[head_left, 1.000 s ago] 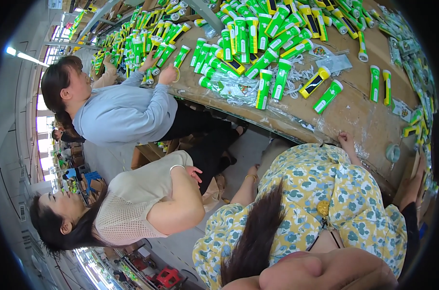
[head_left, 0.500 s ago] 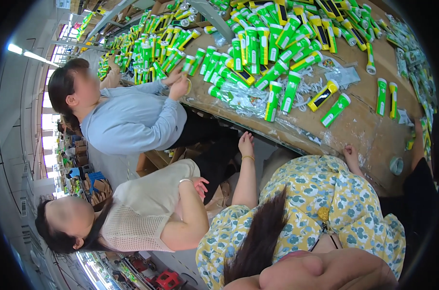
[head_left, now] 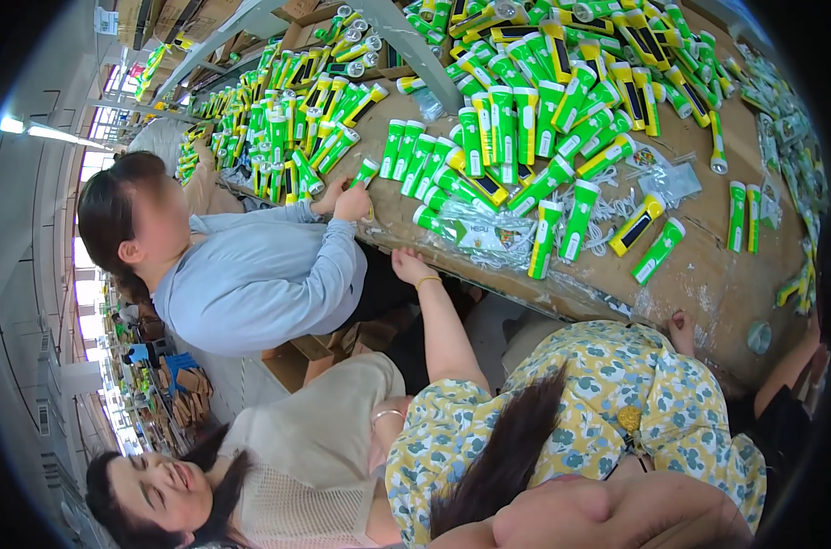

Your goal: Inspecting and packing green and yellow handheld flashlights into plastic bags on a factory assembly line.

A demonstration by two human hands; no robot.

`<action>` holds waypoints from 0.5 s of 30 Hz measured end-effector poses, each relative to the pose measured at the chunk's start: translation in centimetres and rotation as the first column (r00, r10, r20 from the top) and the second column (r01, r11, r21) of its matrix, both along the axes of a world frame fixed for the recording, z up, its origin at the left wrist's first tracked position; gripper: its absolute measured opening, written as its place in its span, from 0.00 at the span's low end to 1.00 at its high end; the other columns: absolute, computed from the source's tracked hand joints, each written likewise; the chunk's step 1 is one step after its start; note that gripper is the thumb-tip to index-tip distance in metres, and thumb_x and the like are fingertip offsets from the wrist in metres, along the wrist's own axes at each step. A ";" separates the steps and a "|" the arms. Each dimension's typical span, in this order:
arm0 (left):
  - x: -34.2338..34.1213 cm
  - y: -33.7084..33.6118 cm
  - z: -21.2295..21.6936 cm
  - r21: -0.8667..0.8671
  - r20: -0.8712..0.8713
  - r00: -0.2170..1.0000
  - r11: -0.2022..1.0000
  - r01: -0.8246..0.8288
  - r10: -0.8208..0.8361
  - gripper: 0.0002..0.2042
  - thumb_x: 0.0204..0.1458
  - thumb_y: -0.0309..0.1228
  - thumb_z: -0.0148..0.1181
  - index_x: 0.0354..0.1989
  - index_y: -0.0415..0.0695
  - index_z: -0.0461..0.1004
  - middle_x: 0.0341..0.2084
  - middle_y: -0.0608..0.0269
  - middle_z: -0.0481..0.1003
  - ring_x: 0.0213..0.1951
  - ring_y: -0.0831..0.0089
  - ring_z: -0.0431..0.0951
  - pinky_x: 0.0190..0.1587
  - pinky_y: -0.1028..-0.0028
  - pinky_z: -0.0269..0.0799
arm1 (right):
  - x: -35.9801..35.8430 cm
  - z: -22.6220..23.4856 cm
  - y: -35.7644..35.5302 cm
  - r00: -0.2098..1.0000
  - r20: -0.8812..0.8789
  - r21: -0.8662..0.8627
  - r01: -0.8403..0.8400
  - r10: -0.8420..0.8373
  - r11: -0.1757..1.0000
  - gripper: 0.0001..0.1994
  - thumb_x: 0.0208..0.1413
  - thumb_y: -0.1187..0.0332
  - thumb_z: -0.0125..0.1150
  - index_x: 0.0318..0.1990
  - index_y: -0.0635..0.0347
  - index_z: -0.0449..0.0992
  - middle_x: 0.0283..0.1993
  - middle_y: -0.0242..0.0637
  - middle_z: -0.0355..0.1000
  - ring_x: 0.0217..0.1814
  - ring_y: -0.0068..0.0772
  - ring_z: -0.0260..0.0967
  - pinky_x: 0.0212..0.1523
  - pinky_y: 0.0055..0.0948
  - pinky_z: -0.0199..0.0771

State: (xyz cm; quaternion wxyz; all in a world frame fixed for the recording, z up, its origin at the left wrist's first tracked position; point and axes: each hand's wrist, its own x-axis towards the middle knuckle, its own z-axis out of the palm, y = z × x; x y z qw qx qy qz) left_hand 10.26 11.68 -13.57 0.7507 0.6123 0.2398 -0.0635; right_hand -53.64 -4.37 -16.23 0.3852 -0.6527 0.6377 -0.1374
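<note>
— Skin first: the wearer's own bare arm (head_left: pixel 607 517) lies along the lower edge of the view. Left or right I cannot tell, and no fingers show, so I cannot tell whether they are spread or closed. It holds nothing that I can see.

— And in front of it?

— A co-worker in a yellow flowered dress (head_left: pixel 635 403) leans over the near edge of the brown cardboard-topped table (head_left: pixel 708 274). One of that person's hands (head_left: pixel 410 265), with a thin bracelet at the wrist, rests on the near edge with loose fingers. The other hand (head_left: pixel 680 322) touches the same edge further right.

— Where are the goods?

— Green-and-yellow plastic torches (head_left: pixel 648 238) lie just past that edge, beside white cords (head_left: pixel 607 206) and clear plastic bags (head_left: pixel 484 236). They are well apart from the wearer's arm.

— So which step?

— I judge it a pause before picking up. Next, the wearer's hand must pass the co-worker to reach the near edge, fingers wide enough for one torch body.

— Further off?

— A person in a pale blue shirt (head_left: pixel 260 279) pinches a torch at the left edge (head_left: pixel 353 203). Dense rows of torches (head_left: pixel 296 110) fill the far side.
</note>
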 end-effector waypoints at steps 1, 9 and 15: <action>2.1 -0.1 -0.7 0.020 0.009 1.000 1.000 0.019 -0.019 0.20 0.54 0.26 0.45 0.57 0.39 0.59 0.41 0.59 0.69 0.36 0.72 0.70 0.37 0.75 0.67 | 0.2 0.1 0.0 0.999 -0.038 -0.016 -0.013 0.012 1.000 0.05 0.48 0.72 0.57 0.32 0.60 0.68 0.25 0.31 0.64 0.27 0.23 0.61 0.31 0.24 0.63; 14.2 0.9 -2.5 0.489 0.359 0.881 0.866 0.104 -0.309 0.29 0.48 0.22 0.50 0.60 0.31 0.52 0.54 0.41 0.62 0.54 0.57 0.65 0.56 0.66 0.60 | 4.2 3.1 0.7 0.986 -0.158 -0.073 0.044 -0.056 0.996 0.10 0.57 0.66 0.51 0.36 0.64 0.73 0.32 0.42 0.72 0.34 0.33 0.68 0.38 0.30 0.68; 14.7 -2.1 -1.0 0.691 0.239 0.754 0.653 0.310 -0.611 0.22 0.51 0.24 0.52 0.55 0.31 0.60 0.51 0.46 0.67 0.50 0.62 0.68 0.54 0.68 0.62 | 14.1 9.6 -0.4 0.990 -0.093 0.022 -0.108 0.109 0.994 0.11 0.58 0.64 0.51 0.38 0.63 0.73 0.29 0.41 0.70 0.31 0.31 0.67 0.35 0.29 0.67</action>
